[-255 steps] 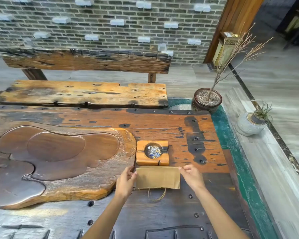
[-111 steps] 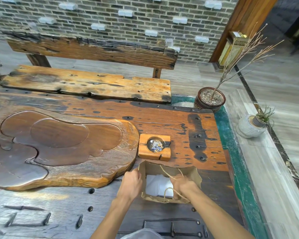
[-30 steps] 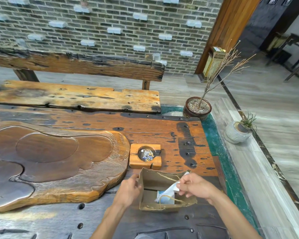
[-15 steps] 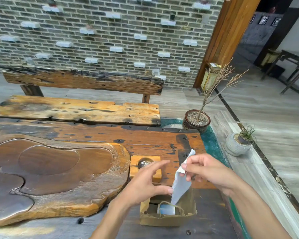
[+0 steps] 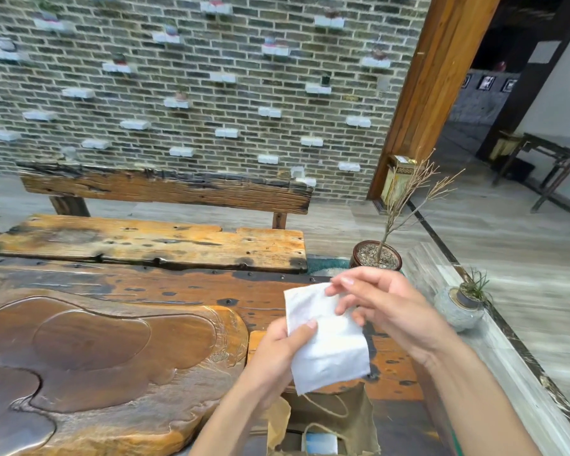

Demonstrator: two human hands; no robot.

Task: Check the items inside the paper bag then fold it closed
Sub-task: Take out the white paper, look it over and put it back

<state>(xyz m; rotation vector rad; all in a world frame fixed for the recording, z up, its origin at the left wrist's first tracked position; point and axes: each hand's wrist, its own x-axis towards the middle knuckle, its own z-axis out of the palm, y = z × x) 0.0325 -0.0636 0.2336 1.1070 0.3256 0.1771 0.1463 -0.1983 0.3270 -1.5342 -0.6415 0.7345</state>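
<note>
A white paper napkin (image 5: pixel 329 340) is held up above the table between both hands. My left hand (image 5: pixel 277 353) grips its left edge with the thumb on top. My right hand (image 5: pixel 385 304) pinches its upper right corner. Below them the brown paper bag (image 5: pixel 356 413) stands open on the dark table, its twine handles hanging loose. Another white item (image 5: pixel 320 443) lies inside the bag at the bottom edge of the view.
A carved wooden tea tray (image 5: pixel 106 357) fills the table's left. A small wooden holder (image 5: pixel 255 340) shows behind my left hand. A potted bare twig (image 5: pixel 377 256) and a round grey planter (image 5: pixel 458 307) stand on the right. A wooden bench (image 5: pixel 152 238) lies beyond the table.
The bag was shut, then opened. My right hand drew the napkin out and lifted it. My left hand has now taken its left edge, and the napkin is spread flat. The camera tilted up.
</note>
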